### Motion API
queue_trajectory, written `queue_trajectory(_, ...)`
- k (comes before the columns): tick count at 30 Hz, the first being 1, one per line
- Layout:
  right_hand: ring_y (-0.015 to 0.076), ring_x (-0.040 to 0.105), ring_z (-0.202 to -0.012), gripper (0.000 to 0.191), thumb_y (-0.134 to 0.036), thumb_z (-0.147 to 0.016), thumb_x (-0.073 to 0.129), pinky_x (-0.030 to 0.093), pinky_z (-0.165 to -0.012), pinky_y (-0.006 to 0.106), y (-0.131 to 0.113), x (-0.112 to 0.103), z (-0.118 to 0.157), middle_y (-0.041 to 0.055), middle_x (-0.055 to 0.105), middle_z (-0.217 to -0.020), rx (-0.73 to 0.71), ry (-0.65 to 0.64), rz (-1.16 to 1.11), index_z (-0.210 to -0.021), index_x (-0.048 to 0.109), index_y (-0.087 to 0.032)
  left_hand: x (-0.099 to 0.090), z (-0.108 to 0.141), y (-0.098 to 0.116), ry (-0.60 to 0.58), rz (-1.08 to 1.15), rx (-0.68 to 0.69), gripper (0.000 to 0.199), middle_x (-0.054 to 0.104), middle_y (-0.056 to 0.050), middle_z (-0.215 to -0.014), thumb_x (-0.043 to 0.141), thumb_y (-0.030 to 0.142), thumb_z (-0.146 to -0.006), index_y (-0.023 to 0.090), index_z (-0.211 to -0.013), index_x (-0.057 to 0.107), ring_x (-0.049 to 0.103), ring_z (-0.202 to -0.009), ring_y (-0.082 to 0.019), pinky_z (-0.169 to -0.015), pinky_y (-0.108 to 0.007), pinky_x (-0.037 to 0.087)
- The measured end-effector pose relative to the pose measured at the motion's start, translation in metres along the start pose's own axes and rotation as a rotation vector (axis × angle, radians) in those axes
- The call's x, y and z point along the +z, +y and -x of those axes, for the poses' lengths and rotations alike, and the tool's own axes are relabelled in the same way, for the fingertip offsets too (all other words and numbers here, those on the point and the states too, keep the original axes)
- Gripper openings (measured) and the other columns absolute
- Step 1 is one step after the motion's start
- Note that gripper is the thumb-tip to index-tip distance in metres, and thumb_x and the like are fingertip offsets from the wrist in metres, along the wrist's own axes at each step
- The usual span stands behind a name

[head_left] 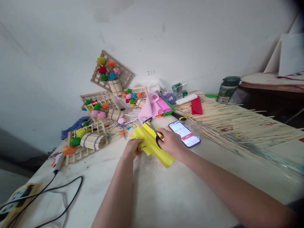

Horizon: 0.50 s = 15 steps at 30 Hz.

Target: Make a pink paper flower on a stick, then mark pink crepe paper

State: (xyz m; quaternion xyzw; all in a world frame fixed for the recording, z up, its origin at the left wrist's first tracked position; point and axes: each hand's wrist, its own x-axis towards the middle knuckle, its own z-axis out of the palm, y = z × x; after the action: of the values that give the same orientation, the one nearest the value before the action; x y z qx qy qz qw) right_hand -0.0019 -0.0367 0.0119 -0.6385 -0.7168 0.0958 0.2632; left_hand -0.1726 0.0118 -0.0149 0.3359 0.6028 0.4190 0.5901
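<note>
The yellow paper (161, 155) lies on the table (152, 199), under and between the two hands. One edge of it is ragged. The left hand (131, 147) has a closed grip on the left part of the paper, thumb and fingers bent in, but some of its fingers are in shadow and hard to see. The right hand (170, 141) has its grip curled round the black handles of the scissors (154, 130). Its fingers hide part of the handles. The blades point away over the yellow paper, and I cannot tell how much paper is between them.

Just right of the right hand is a phone (187, 136) with its screen lit. Grey squares blur a spot at its right side. Past the scissors is a heap of pink paper (152, 106), and a red piece (196, 105) lies near it. Many thin sticks (237, 126) spread out to the right. To the left are little stick frames with paper flowers, and one frame (127, 74) leans on the wall. A power strip (19, 202) is cut off by the left edge
</note>
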Motion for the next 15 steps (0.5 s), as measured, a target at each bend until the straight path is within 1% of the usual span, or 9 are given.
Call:
queue_trajectory(1,0.0181,0.059,-0.080,0.028,-0.031,-0.078,0.049,0.041,-0.064,0.025,-0.002,-0.001,0.000,0.0059,0.064,-0.089,0.046,-0.071,-0.136,-0.104,0.052,-0.020,0.000,0.001,0.000,0.001,0.003,-0.005,0.013,0.063,-0.003,-0.063,0.059,0.010,-0.065,0.014,-0.076,0.056,0.060,-0.050,-0.016,-0.043,-0.024,0.047)
queue_trajectory(3,0.0135,0.061,-0.063,0.026,-0.037,-0.078,0.049,0.041,-0.052,0.021,-0.003,-0.003,0.000,0.0051,0.066,-0.080,0.147,-0.260,-0.446,-0.095,0.054,-0.018,-0.001,0.002,0.001,0.000,0.006,-0.011,0.013,0.062,-0.003,-0.061,0.059,0.007,-0.064,0.014,-0.075,0.056,0.059,-0.048,-0.014,-0.043,-0.023,0.047)
queue_trajectory(5,0.0100,0.059,-0.050,0.030,-0.043,-0.077,0.050,0.035,-0.039,0.018,0.000,-0.003,-0.002,0.0052,0.065,-0.073,0.223,-0.451,-0.691,-0.090,0.053,-0.016,-0.001,0.002,0.001,-0.017,0.002,-0.011,0.013,0.062,-0.003,-0.059,0.059,0.005,-0.063,0.013,-0.073,0.056,0.057,-0.046,-0.013,-0.041,-0.021,0.046)
queue_trajectory(6,0.0095,0.058,-0.047,0.033,-0.045,-0.077,0.051,0.030,-0.035,0.016,0.003,-0.004,-0.003,0.0053,0.065,-0.070,0.242,-0.525,-0.765,-0.089,0.052,-0.015,-0.002,0.001,0.000,-0.030,-0.004,-0.009,0.013,0.062,-0.003,-0.059,0.059,0.005,-0.063,0.012,-0.073,0.056,0.057,-0.046,-0.013,-0.040,-0.021,0.045)
queue_trajectory(8,0.0104,0.059,-0.046,0.036,-0.048,-0.074,0.052,0.024,-0.030,0.015,0.011,-0.004,-0.006,0.0055,0.065,-0.067,0.238,-0.643,-0.834,-0.086,0.051,-0.014,-0.003,-0.001,-0.001,-0.064,-0.007,-0.006,0.012,0.061,-0.004,-0.059,0.059,0.005,-0.064,0.012,-0.074,0.056,0.057,-0.046,-0.014,-0.038,-0.021,0.044)
queue_trajectory(9,0.0113,0.060,-0.047,0.036,-0.049,-0.073,0.053,0.024,-0.029,0.015,0.016,-0.005,-0.008,0.0056,0.065,-0.066,0.226,-0.698,-0.849,-0.084,0.050,-0.014,-0.003,-0.002,-0.002,-0.078,0.001,-0.004,0.011,0.062,-0.004,-0.060,0.059,0.006,-0.065,0.011,-0.074,0.056,0.058,-0.047,-0.015,-0.038,-0.021,0.044)
queue_trajectory(12,0.0127,0.060,-0.045,0.033,-0.046,-0.073,0.054,0.028,-0.029,0.016,0.026,-0.009,-0.013,0.0050,0.064,-0.061,0.192,-0.832,-0.855,-0.077,0.050,-0.013,-0.004,-0.005,-0.003,-0.101,0.054,0.004,0.012,0.063,-0.007,-0.066,0.057,0.004,-0.067,0.010,-0.077,0.055,0.060,-0.052,-0.016,-0.041,-0.023,0.048)
queue_trajectory(15,0.0125,0.057,-0.041,0.032,-0.044,-0.074,0.052,0.031,-0.029,0.017,0.033,-0.014,-0.017,0.0037,0.063,-0.055,0.186,-0.949,-0.839,-0.073,0.051,-0.012,-0.004,-0.005,-0.003,-0.090,0.085,-0.010,0.017,0.064,-0.008,-0.072,0.057,0.005,-0.068,0.010,-0.084,0.055,0.062,-0.056,-0.017,-0.043,-0.024,0.051)
